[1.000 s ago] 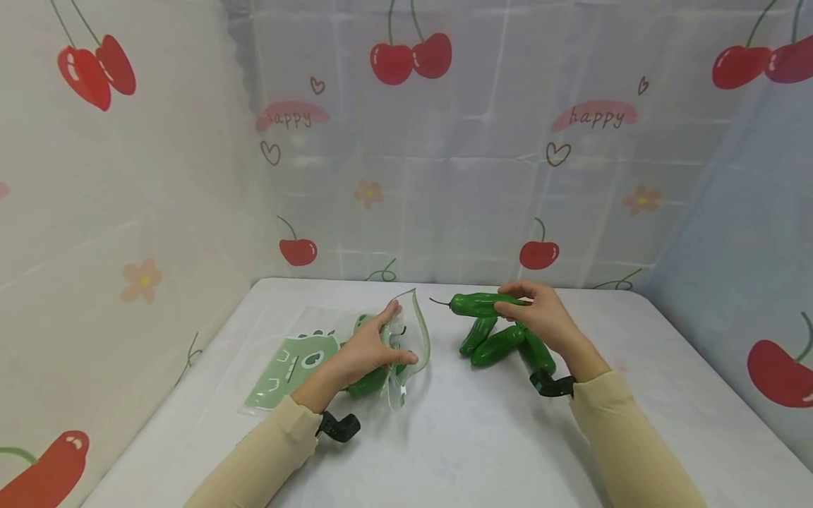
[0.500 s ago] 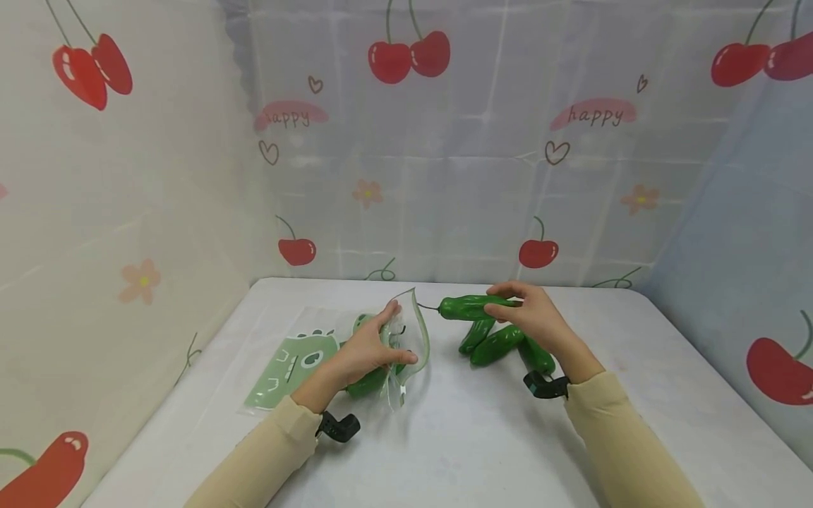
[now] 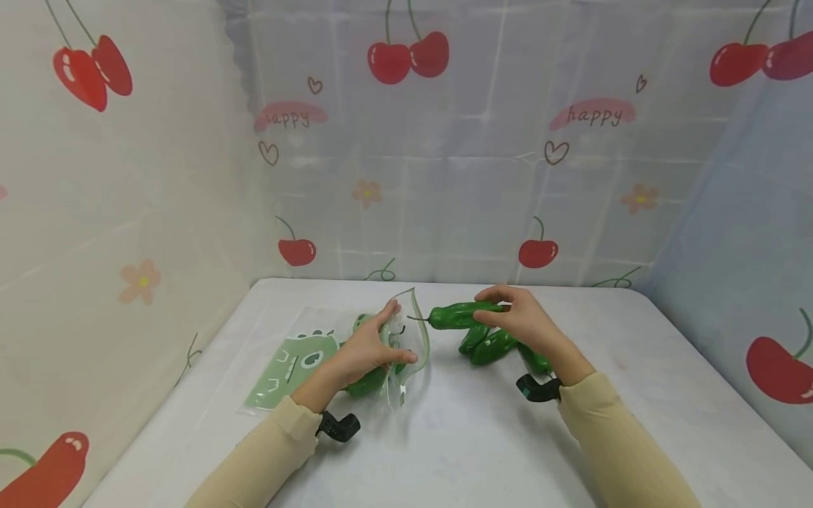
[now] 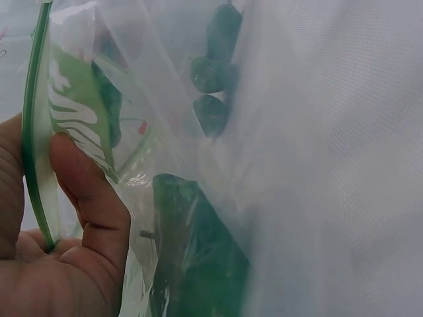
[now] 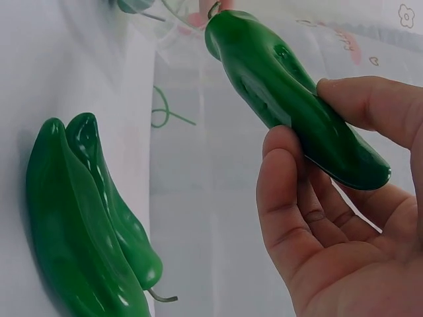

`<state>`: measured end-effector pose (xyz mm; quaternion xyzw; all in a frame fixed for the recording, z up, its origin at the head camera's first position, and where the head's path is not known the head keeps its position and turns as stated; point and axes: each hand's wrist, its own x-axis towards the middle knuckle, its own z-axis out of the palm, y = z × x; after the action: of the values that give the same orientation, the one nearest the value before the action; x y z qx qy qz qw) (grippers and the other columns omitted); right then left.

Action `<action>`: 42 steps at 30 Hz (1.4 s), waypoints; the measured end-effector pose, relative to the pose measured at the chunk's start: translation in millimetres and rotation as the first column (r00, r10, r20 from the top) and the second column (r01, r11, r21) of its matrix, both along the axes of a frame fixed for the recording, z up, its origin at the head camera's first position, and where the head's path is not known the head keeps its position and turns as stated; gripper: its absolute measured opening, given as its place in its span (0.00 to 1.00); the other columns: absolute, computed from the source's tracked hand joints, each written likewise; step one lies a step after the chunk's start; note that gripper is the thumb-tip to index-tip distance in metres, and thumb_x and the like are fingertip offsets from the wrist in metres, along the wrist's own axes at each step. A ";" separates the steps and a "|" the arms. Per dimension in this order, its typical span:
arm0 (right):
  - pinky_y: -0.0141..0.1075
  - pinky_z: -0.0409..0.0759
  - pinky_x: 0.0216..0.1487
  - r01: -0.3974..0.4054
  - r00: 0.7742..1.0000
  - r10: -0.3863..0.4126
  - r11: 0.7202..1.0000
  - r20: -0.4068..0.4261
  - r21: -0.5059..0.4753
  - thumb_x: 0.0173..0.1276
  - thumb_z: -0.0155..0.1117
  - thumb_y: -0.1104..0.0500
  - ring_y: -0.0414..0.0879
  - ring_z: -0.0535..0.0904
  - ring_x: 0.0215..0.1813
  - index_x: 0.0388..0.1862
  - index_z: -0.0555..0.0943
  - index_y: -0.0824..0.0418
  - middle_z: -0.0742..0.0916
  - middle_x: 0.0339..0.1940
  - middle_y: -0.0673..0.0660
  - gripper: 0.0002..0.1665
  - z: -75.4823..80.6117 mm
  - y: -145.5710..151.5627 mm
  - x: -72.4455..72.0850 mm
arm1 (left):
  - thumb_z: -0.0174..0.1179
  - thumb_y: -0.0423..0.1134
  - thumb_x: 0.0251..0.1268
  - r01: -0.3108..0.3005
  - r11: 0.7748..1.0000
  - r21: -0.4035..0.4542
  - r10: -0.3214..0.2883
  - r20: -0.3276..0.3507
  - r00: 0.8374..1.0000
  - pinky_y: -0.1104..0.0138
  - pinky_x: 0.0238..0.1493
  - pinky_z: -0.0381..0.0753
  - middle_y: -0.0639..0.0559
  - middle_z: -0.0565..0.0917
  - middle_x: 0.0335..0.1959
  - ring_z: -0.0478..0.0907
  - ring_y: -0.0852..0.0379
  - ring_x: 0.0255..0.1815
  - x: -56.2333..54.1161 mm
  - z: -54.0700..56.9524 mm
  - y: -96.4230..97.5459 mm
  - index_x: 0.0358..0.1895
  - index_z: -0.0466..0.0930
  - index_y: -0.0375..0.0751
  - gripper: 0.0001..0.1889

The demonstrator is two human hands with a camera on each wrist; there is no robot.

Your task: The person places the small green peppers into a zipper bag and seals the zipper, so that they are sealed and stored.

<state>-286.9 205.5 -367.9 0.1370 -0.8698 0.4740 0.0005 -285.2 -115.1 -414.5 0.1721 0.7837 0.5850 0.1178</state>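
A clear zip bag point(image 3: 292, 367) with a green cartoon face lies on the left of the table, its mouth propped up by my left hand point(image 3: 362, 349). In the left wrist view the green zip edge point(image 4: 33, 132) runs between the thumb and fingers. Inside the bag, behind the film, is a green pepper point(image 4: 192, 244). With thumb and fingers my right hand point(image 3: 524, 321) pinches another green pepper point(image 5: 284, 92) near its tip. That pepper is level above the table, its stem end overlapping the bag's mouth in the head view.
Several green peppers point(image 3: 494, 348) lie in a cluster under my right hand. A white cloth covers the table point(image 3: 457, 444). Cherry-print sheets point(image 3: 457, 169) stand behind and at both sides. Black wrist cameras point(image 3: 339, 427) sit on both wrists.
My right hand has moved left and slightly down with the pepper, bringing its stem to the bag's mouth. My left hand and the bag have stayed in place.
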 end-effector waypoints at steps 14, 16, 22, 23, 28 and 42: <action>0.39 0.82 0.50 -0.029 0.999 0.030 0.998 -0.022 0.054 0.69 0.72 0.50 0.54 0.83 0.53 0.59 0.84 0.56 0.86 0.57 0.58 0.22 -4.9 -19.5 -1.2 | 0.83 0.41 0.49 -0.002 1.000 -0.028 0.002 0.000 1.000 0.62 0.29 0.80 0.57 0.55 0.85 0.65 0.57 0.22 1.1 -0.2 0.0 0.85 0.44 0.56 0.65; 0.39 0.82 0.49 -0.030 0.999 0.031 0.998 -0.025 0.058 0.69 0.72 0.50 0.52 0.84 0.51 0.58 0.84 0.55 0.86 0.56 0.57 0.21 -4.0 -21.8 -0.5 | 0.83 0.41 0.48 -0.008 0.999 -0.034 0.008 -0.003 1.000 0.63 0.29 0.80 0.58 0.55 0.85 0.64 0.57 0.21 1.0 -1.0 0.1 0.85 0.44 0.57 0.65; 0.38 0.83 0.47 -0.043 0.999 0.045 0.998 -0.030 0.052 0.69 0.72 0.50 0.51 0.86 0.48 0.58 0.84 0.57 0.85 0.54 0.59 0.21 -2.6 -26.6 0.9 | 0.83 0.43 0.48 -0.011 0.999 -0.036 0.011 -0.007 1.000 0.63 0.29 0.80 0.58 0.55 0.85 0.68 0.55 0.26 0.2 -2.2 0.3 0.85 0.45 0.57 0.64; 0.38 0.83 0.47 -0.044 0.999 0.045 0.998 -0.031 0.053 0.69 0.72 0.50 0.51 0.86 0.48 0.58 0.84 0.57 0.85 0.54 0.59 0.21 -3.0 -27.2 0.9 | 0.83 0.43 0.48 -0.011 0.999 -0.037 0.011 -0.006 1.000 0.63 0.29 0.80 0.59 0.55 0.85 0.68 0.54 0.27 0.2 -2.2 0.3 0.85 0.44 0.57 0.65; 0.39 0.83 0.47 -0.044 0.999 0.046 0.997 -0.029 0.060 0.69 0.72 0.51 0.51 0.84 0.48 0.57 0.84 0.57 0.86 0.53 0.59 0.21 -6.9 -30.5 0.8 | 0.83 0.42 0.49 -0.005 1.000 -0.031 0.005 0.000 1.000 0.64 0.29 0.79 0.59 0.55 0.85 0.69 0.54 0.30 0.0 -2.4 0.9 0.85 0.44 0.55 0.65; 0.41 0.86 0.49 -0.036 0.999 0.038 0.998 -0.031 0.056 0.69 0.72 0.51 0.55 0.86 0.56 0.58 0.84 0.56 0.86 0.56 0.57 0.21 -18.7 -46.1 1.9 | 0.83 0.44 0.48 0.006 0.999 -0.035 -0.006 0.000 1.000 0.62 0.30 0.79 0.59 0.55 0.85 0.70 0.52 0.34 1.5 -0.5 0.9 0.85 0.44 0.58 0.65</action>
<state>-285.0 159.4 -386.6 0.1609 -0.8798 0.4473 0.0018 -283.7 -114.1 -414.9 0.1724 0.7932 0.5710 0.1223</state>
